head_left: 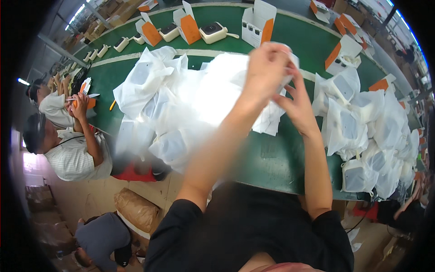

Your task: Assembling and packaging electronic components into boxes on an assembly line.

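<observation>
Pinching a whitish thing (pixel 294 58) in its bent fingers, the left hand (pixel 267 68) holds it up above the far half of the green surface (pixel 272 167), probably to keep it clear of the crowded heaps around it. The thing is mostly hidden by the fingers, so its exact kind cannot be told. Just beside it, the right hand (pixel 299 109) is open, thumb and fingers spread toward the thing, perhaps ready to steady it; whether the fingertips touch it cannot be told.

The left forearm reaches diagonally up and across from the near edge, its wrist bent, while the right forearm rises almost straight, elbow near that same edge.

Under and left of the hands lies a bright white stack of thin sheets or bags (pixel 222 77), within easy reach, it seems. Toward the left end of the surface, bagged devices (pixel 172 145) lie heaped up to the near edge; another heap of bagged devices (pixel 349 124) fills the right end. Keeping the heaps apart likely leaves the middle of the near edge free for the arms.

Beyond the far edge, a green belt (pixel 226 13) carries pale devices (pixel 214 32) and upright open boxes (pixel 188 27). Past the left end, a co-worker (pixel 74 154) handles an orange item.
</observation>
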Demonstrator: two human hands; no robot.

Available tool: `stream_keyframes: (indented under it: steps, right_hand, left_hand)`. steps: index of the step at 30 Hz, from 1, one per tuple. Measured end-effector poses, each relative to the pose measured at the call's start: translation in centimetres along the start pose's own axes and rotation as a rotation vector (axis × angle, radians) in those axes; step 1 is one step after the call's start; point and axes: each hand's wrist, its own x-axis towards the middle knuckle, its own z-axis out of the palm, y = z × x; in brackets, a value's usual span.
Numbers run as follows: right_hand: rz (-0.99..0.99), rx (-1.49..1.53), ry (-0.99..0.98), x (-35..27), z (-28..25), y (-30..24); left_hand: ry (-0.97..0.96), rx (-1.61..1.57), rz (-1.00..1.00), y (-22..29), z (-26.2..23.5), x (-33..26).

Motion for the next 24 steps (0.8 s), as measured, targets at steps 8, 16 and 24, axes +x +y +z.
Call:
stream_keyframes:
  steps: [8, 16, 24]
  right_hand:
    - [-0.354, -0.244, 0.144, 14.6, -6.1, -2.2]
    - [-0.588, -0.685, 0.055, 25.8, -4.1, 2.2]
    - [-0.285, -1.727, -0.252, 25.3, -1.7, 3.7]
  left_hand:
    - [0.037, 0.466, 0.403, 4.8, -0.9, 9.2]
    - [0.333, 1.015, 0.252, -5.5, -6.0, 23.0]
    - [0.293, 0.573, 0.145, -7.0, -9.1, 23.6]
